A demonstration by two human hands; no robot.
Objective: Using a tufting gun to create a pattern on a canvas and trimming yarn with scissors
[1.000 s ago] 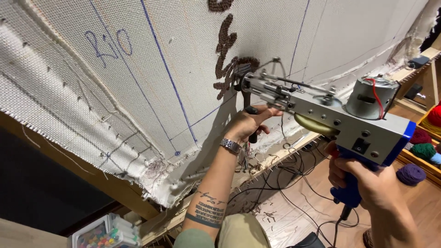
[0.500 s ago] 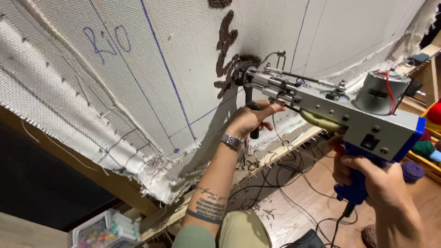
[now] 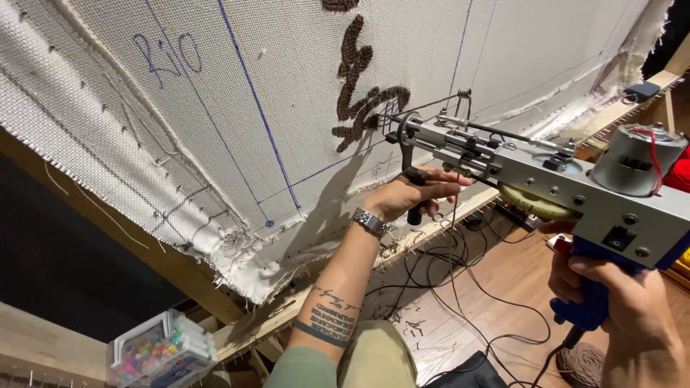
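Observation:
A grey metal tufting gun point(image 3: 546, 172) with a blue grip and a round motor presses its needle tip against white backing cloth point(image 3: 237, 86) stretched on a wooden frame. My left hand point(image 3: 406, 195) grips the gun's black front handle. Around the blue rear grip at the lower right is my right hand point(image 3: 618, 302). A patch of brown tufted yarn point(image 3: 359, 79) stands on the cloth just left of the needle. Blue drawn lines and handwriting mark the cloth.
A wooden frame rail point(image 3: 237, 330) with tack strips runs below the cloth. A clear box of coloured markers point(image 3: 162, 352) sits at the lower left. Black cables point(image 3: 460, 287) and yarn scraps lie on the wooden floor, with a brown yarn ball point(image 3: 578, 363) near my right hand.
The gun and both hands have shifted slightly rightward along the cloth, with the needle staying at the lower edge of the brown tufted patch.

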